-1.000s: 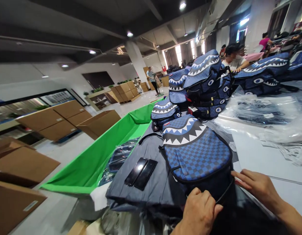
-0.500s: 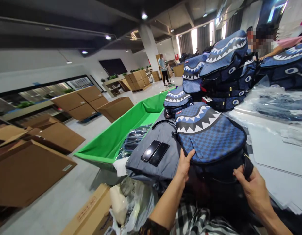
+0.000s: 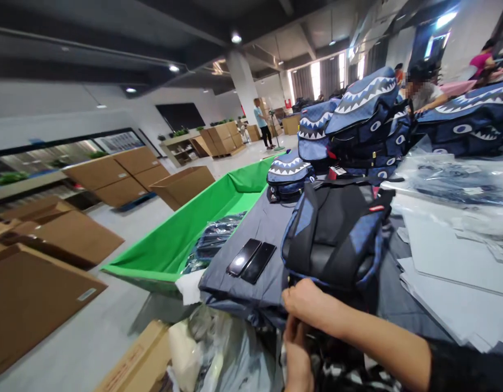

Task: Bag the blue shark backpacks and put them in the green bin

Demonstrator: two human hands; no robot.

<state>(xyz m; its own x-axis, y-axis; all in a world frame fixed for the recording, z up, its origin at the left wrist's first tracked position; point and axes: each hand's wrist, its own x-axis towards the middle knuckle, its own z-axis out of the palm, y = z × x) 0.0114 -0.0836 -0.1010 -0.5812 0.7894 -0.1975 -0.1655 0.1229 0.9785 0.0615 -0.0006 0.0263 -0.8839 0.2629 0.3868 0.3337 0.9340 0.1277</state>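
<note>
While the backpack (image 3: 337, 228) lies on the grey-covered bench (image 3: 262, 215) with its padded back and black shoulder straps (image 3: 302, 226) facing up, both hands meet at its near left corner. The right hand (image 3: 306, 305), its forearm crossing in front of the bag, has its fingers curled at that lower edge; whether anything is pinched between them cannot be told. Just below, the left hand (image 3: 297, 354) reaches up with bent fingers close under the right one, and what it holds, if anything, is hidden. Blue checked fabric shows at the bag's sides, and a red label (image 3: 376, 208) sits near its top.

Two dark phones (image 3: 251, 261) lie side by side to the left of the backpack. Beyond it stand a small shark-mouth bag (image 3: 290, 171) and a pile of shark-mouth backpacks (image 3: 361, 109). To the right are white sheets (image 3: 451, 277) and, behind them, clear plastic bags (image 3: 464, 182). A green bin (image 3: 153, 253) runs along the left side of the bench, with plastic-wrapped packages (image 3: 216, 239) inside. Behind the pile, a co-worker (image 3: 431, 100) reaches an arm toward another shark-mouth backpack (image 3: 464, 120).
</note>
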